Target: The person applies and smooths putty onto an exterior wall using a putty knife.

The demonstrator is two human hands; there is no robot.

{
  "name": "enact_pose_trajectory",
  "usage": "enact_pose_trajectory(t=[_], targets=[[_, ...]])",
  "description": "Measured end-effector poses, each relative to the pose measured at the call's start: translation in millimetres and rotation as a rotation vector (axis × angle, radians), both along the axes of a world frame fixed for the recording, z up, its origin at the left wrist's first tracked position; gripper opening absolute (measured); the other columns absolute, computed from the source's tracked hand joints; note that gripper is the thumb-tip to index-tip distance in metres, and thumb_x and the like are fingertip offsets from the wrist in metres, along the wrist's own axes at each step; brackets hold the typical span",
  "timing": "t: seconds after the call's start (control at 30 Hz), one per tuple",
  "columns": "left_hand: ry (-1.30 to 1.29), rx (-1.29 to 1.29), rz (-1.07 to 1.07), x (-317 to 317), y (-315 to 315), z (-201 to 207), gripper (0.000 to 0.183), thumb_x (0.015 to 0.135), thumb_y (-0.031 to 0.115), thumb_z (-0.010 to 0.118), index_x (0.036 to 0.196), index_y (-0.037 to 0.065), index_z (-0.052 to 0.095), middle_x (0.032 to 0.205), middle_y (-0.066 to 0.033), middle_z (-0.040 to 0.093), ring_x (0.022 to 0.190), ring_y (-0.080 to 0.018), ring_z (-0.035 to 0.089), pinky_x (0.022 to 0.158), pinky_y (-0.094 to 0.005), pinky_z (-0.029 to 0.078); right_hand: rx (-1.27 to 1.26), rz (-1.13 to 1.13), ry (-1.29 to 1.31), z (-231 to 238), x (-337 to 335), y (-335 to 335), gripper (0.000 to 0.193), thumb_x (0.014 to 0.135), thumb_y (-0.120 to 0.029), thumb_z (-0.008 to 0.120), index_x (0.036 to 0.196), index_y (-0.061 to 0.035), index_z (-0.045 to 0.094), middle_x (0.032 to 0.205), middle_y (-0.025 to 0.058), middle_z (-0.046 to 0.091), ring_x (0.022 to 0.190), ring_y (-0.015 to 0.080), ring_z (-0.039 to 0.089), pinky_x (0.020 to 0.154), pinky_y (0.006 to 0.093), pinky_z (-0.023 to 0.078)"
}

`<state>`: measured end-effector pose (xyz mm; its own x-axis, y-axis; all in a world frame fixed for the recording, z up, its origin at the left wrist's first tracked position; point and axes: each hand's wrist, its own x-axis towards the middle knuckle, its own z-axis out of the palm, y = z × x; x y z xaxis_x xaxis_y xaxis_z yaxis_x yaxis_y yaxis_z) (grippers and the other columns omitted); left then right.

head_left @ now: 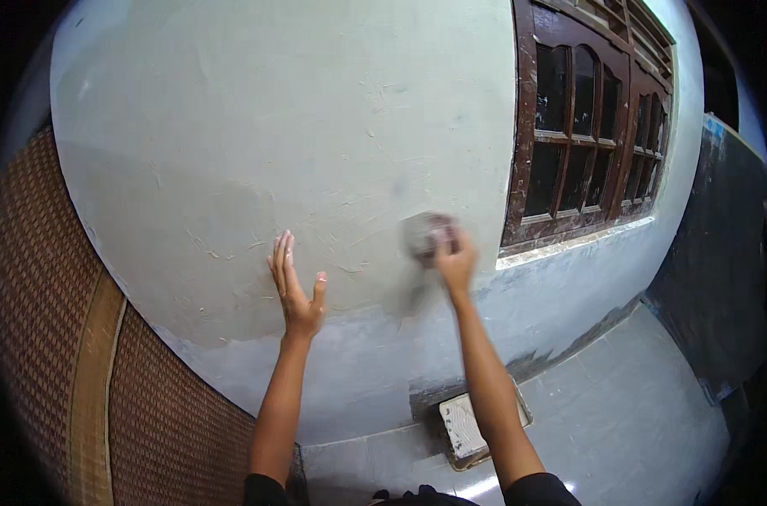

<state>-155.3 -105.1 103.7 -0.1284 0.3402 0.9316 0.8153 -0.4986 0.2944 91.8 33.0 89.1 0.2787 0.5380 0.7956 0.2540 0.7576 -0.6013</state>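
My left hand [297, 291] is raised in front of the pale wall [316, 126], fingers pointing up and the thumb apart. It holds nothing, and white smears mark its fingertips. Whether it touches the wall I cannot tell. My right hand [457, 253] is closed on a grey-brown pad [419, 234], held at the wall left of the window. Motion blurs both hand and pad, so the pad's exact kind does not show. Thin raised ridges and flakes of coating lie across the greenish-grey surface between and above my hands.
A brown wooden window [586, 135] with a pale sill [573, 243] is at the right. Below my right forearm, a smeared paint tray [464, 428] stands on the grey tiled floor [603, 405]. A woven brown panel [37, 278] borders the left; a dark board [721, 261] leans far right.
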Motion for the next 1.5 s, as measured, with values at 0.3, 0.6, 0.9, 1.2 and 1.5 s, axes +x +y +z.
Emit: enact_pose_trajectory(t=[0.3, 0.6, 0.9, 1.2, 1.5], targets=[[-0.014, -0.004, 0.007, 12, 1, 4, 0.072, 0.088, 0.031, 0.053, 0.148, 0.000, 0.028, 0.154, -0.0163, 0.031, 0.146, -0.0333, 0.020, 0.119, -0.0537, 0.007, -0.009, 0.119, 0.084, -10, 19, -14, 0.026, 0.094, -0.017, 0.064, 0.113, 0.0004, 0.066, 0.097, 0.0108, 0.069, 0.089, 0.0157, 0.066, 0.071, 0.0290, 0.054], [-0.011, -0.005, -0.007, 5, 7, -5, 0.071, 0.087, 0.027, 0.054, 0.148, 0.000, 0.028, 0.153, -0.0167, 0.031, 0.146, -0.0344, 0.021, 0.118, -0.0548, 0.006, -0.009, 0.083, -0.014, -15, -12, -3, 0.026, 0.088, -0.014, 0.065, 0.107, 0.0033, 0.067, 0.091, 0.0197, 0.070, 0.084, 0.0273, 0.070, 0.076, 0.0372, 0.053], [-0.020, -0.020, 0.047, 0, 9, -17, 0.071, 0.089, 0.030, 0.053, 0.148, 0.000, 0.029, 0.154, -0.0174, 0.030, 0.146, -0.0338, 0.021, 0.119, -0.0525, 0.009, -0.094, 0.310, 0.475, -25, 78, 12, 0.026, 0.095, -0.013, 0.062, 0.116, 0.0033, 0.062, 0.105, 0.0097, 0.066, 0.090, 0.0170, 0.065, 0.074, 0.0298, 0.055], [0.010, -0.047, 0.112, -6, 9, -23, 0.070, 0.091, 0.032, 0.051, 0.148, -0.001, 0.028, 0.153, -0.0180, 0.029, 0.145, -0.0339, 0.023, 0.119, -0.0516, 0.011, -0.040, 0.143, -0.015, -3, -3, -6, 0.026, 0.088, -0.013, 0.064, 0.107, 0.0042, 0.066, 0.087, 0.0169, 0.070, 0.080, 0.0228, 0.067, 0.073, 0.0358, 0.052], [0.009, -0.064, 0.109, 0, 12, -26, 0.071, 0.089, 0.030, 0.054, 0.148, 0.000, 0.028, 0.154, -0.0173, 0.030, 0.145, -0.0343, 0.022, 0.118, -0.0546, 0.007, 0.035, 0.154, 0.292, 19, 72, -2, 0.018, 0.095, -0.008, 0.060, 0.111, 0.0007, 0.062, 0.100, 0.0078, 0.066, 0.085, 0.0137, 0.065, 0.074, 0.0280, 0.054]])
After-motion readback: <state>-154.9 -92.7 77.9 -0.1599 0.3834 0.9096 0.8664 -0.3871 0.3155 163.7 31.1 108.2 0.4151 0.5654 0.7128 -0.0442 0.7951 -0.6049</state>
